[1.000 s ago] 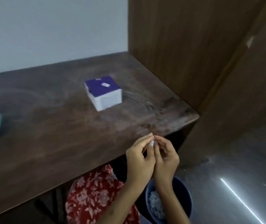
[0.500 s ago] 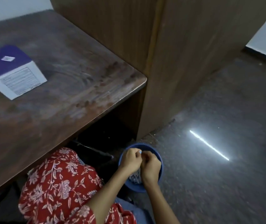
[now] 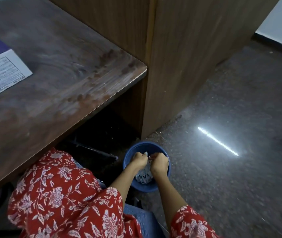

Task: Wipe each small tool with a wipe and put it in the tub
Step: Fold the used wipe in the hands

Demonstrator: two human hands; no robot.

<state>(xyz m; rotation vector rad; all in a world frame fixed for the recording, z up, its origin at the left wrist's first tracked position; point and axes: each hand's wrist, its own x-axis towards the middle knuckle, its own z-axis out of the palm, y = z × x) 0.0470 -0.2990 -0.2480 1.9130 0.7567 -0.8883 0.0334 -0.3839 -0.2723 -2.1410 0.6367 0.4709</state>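
Note:
A blue tub (image 3: 166,170) stands on the floor beside my knee, just right of the desk's corner. It holds a heap of several small pale blue and white pieces (image 3: 143,176). Both my hands hover inside its rim, fists almost touching. My left hand (image 3: 139,159) pinches a small light-blue tool (image 3: 146,153) at its fingertips. My right hand (image 3: 160,163) is closed, with a small white scrap (image 3: 149,158) showing at its fingertips; what the scrap is I cannot make out.
A worn wooden desk (image 3: 78,79) fills the upper left, with a purple and white box (image 3: 3,73) near its left edge. A tall wooden panel (image 3: 188,57) rises behind the tub. The dark speckled floor (image 3: 239,177) carries a bright light streak (image 3: 217,141).
My hands dropped from the desk's front edge down into the tub on the floor, still together on the small tool. The view swung right and downward.

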